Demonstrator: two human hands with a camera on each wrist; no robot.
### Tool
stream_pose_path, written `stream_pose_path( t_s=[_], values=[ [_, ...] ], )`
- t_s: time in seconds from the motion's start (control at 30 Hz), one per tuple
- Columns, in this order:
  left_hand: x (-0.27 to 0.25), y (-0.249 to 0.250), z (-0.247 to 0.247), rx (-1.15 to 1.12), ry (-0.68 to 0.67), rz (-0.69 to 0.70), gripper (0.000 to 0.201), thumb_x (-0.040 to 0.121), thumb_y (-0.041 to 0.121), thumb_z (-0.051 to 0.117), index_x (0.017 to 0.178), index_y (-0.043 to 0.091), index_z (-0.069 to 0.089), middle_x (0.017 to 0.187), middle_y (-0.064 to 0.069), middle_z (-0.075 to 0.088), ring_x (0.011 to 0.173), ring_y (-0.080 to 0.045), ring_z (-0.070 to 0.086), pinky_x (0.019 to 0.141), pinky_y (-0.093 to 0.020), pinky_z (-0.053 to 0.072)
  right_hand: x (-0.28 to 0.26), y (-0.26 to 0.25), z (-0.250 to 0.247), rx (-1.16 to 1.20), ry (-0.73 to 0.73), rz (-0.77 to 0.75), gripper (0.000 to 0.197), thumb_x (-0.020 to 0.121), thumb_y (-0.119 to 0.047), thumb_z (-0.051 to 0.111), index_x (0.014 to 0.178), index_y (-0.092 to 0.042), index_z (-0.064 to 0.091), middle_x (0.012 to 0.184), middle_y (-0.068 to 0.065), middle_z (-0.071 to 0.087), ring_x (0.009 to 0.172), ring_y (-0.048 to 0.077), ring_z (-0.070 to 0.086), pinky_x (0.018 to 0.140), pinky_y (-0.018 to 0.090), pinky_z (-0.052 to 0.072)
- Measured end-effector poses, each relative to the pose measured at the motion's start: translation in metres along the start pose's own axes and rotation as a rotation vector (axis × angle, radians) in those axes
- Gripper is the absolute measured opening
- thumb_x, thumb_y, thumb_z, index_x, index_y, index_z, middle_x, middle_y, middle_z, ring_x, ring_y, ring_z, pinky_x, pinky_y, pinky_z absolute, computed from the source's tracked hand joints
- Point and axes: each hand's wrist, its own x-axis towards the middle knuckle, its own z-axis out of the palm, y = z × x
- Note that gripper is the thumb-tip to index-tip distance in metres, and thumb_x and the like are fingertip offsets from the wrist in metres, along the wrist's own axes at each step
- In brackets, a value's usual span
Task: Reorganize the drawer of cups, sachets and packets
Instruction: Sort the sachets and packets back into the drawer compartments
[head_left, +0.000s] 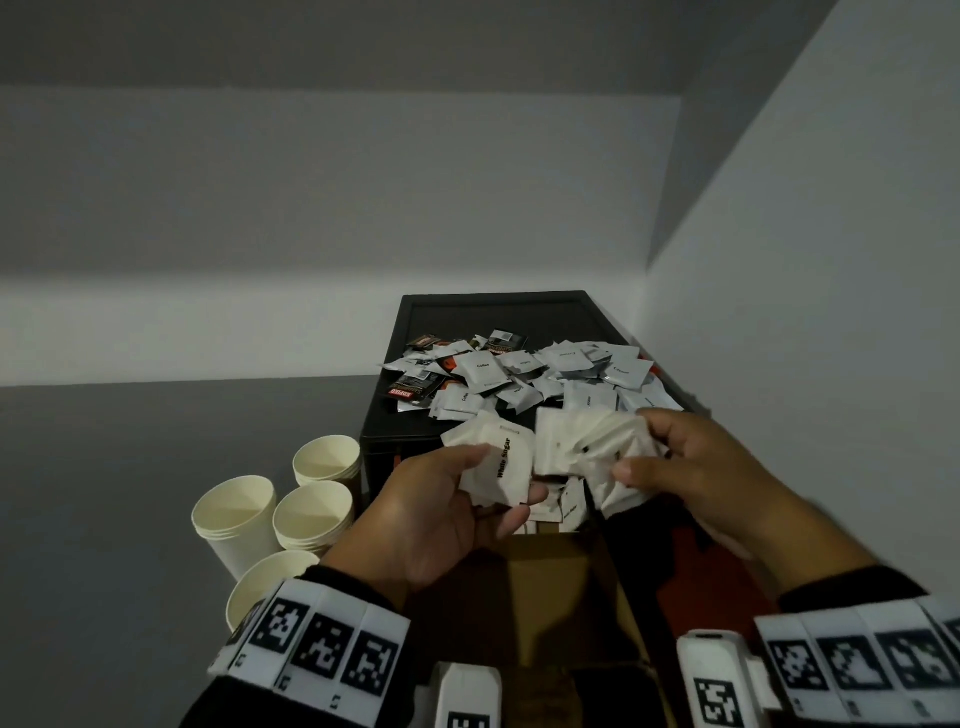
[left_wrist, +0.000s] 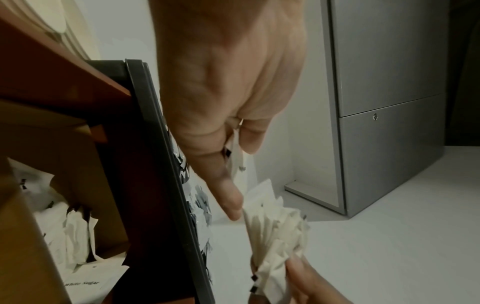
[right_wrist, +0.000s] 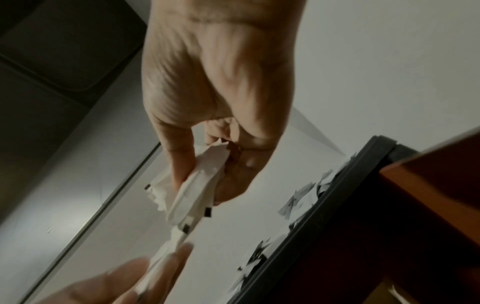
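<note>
My left hand (head_left: 470, 486) holds a few white sachets (head_left: 501, 465), the top one printed "White Sugar". My right hand (head_left: 657, 452) grips a thick bunch of white sachets (head_left: 584, 441), fanned out in the left wrist view (left_wrist: 275, 232) and pinched between thumb and fingers in the right wrist view (right_wrist: 193, 191). Both hands hover over the open wooden drawer (head_left: 561, 587), where more sugar sachets (left_wrist: 75, 232) lie. Beyond the hands a black tray (head_left: 395, 410) carries a heap of white and dark packets (head_left: 524, 376). Several paper cups (head_left: 311, 514) stand on the floor to the left.
White walls close in behind and on the right (head_left: 805, 312). A grey cabinet (left_wrist: 389, 102) stands on the pale floor. The tray's black rim (right_wrist: 337, 201) sits just above the drawer's wooden front (right_wrist: 428, 185).
</note>
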Motion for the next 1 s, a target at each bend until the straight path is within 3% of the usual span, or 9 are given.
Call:
stream_pose_path(
  t_s=[0.17, 0.27, 0.37, 0.5, 0.6, 0.7, 0.77, 0.9, 1.0],
  values=[
    [-0.002, 0.004, -0.001, -0.006, -0.048, -0.040, 0.029, 0.098, 0.029, 0.034, 0.110, 0.007, 0.049, 0.110, -0.026, 0.061, 0.083, -0.035, 0.067, 0.053, -0.027, 0.055, 0.000, -0.001, -0.012, 0.139, -0.078, -0.074, 0.082, 0.023, -0.049, 0.090, 0.091, -0.009, 0.067, 0.086, 0.006, 0.073, 0.079, 0.017, 0.069, 0.069, 0.024, 0.057],
    [-0.002, 0.004, 0.003, 0.024, -0.024, -0.057, 0.027, 0.098, 0.027, 0.036, 0.114, 0.008, 0.048, 0.124, -0.026, 0.053, 0.076, -0.036, 0.068, 0.051, -0.027, 0.055, -0.001, -0.007, -0.007, 0.063, -0.160, -0.070, 0.070, 0.038, -0.043, 0.089, 0.093, -0.006, 0.065, 0.086, 0.005, 0.072, 0.080, 0.016, 0.067, 0.070, 0.025, 0.056],
    [0.000, 0.001, 0.005, 0.215, 0.000, -0.042, 0.024, 0.097, 0.018, 0.041, 0.111, 0.004, 0.056, 0.103, -0.019, 0.064, 0.073, -0.028, 0.064, 0.051, -0.028, 0.055, -0.002, -0.019, 0.007, -0.175, -0.245, -0.069, 0.029, 0.068, -0.015, 0.077, 0.089, -0.018, 0.059, 0.082, -0.007, 0.068, 0.078, 0.008, 0.065, 0.069, 0.023, 0.053],
    [-0.002, 0.000, 0.008, 0.423, -0.036, -0.077, 0.028, 0.097, 0.020, 0.043, 0.115, 0.005, 0.059, 0.092, -0.014, 0.064, 0.070, -0.022, 0.064, 0.057, -0.031, 0.054, 0.004, -0.024, 0.021, -0.373, -0.321, -0.001, 0.058, 0.077, -0.005, 0.072, 0.117, -0.040, 0.048, 0.109, -0.012, 0.059, 0.093, 0.001, 0.062, 0.076, 0.013, 0.050],
    [-0.003, 0.001, 0.007, 0.400, -0.075, -0.119, 0.029, 0.097, 0.021, 0.039, 0.107, 0.006, 0.062, 0.084, -0.010, 0.069, 0.069, -0.020, 0.066, 0.062, -0.031, 0.055, 0.005, -0.023, 0.023, -0.429, -0.312, 0.030, 0.058, 0.077, -0.007, 0.072, 0.123, -0.037, 0.052, 0.114, -0.014, 0.058, 0.101, 0.001, 0.058, 0.081, 0.010, 0.046],
    [-0.002, 0.003, 0.003, 0.313, -0.066, -0.105, 0.030, 0.096, 0.020, 0.037, 0.098, 0.004, 0.063, 0.083, -0.012, 0.069, 0.074, -0.023, 0.065, 0.070, -0.036, 0.053, 0.006, -0.018, 0.021, -0.380, -0.262, 0.058, 0.032, 0.076, -0.002, 0.072, 0.096, -0.026, 0.065, 0.095, -0.007, 0.070, 0.088, 0.007, 0.066, 0.077, 0.017, 0.051],
    [0.001, 0.004, -0.002, 0.224, -0.047, -0.081, 0.031, 0.096, 0.019, 0.037, 0.104, -0.001, 0.059, 0.095, -0.017, 0.066, 0.082, -0.027, 0.063, 0.073, -0.040, 0.053, 0.005, -0.013, 0.017, -0.309, -0.226, 0.088, 0.028, 0.076, 0.003, 0.070, 0.088, -0.021, 0.067, 0.086, -0.005, 0.071, 0.082, 0.008, 0.067, 0.074, 0.020, 0.052],
    [0.008, 0.004, -0.007, 0.006, 0.020, 0.021, 0.031, 0.100, 0.018, 0.034, 0.123, 0.003, 0.047, 0.111, -0.021, 0.057, 0.084, -0.030, 0.059, 0.073, -0.040, 0.055, 0.001, -0.009, 0.004, -0.025, -0.096, 0.144, 0.030, 0.078, 0.012, 0.061, 0.095, -0.012, 0.066, 0.092, 0.007, 0.072, 0.087, 0.021, 0.068, 0.082, 0.035, 0.053],
    [0.011, 0.001, -0.004, -0.130, 0.066, 0.134, 0.029, 0.101, 0.013, 0.032, 0.121, 0.016, 0.054, 0.117, -0.019, 0.057, 0.089, -0.030, 0.058, 0.071, -0.040, 0.052, 0.001, -0.011, 0.003, 0.255, 0.003, 0.113, 0.032, 0.078, 0.013, 0.054, 0.096, -0.012, 0.063, 0.086, 0.004, 0.071, 0.076, 0.015, 0.068, 0.070, 0.031, 0.055]
  ],
)
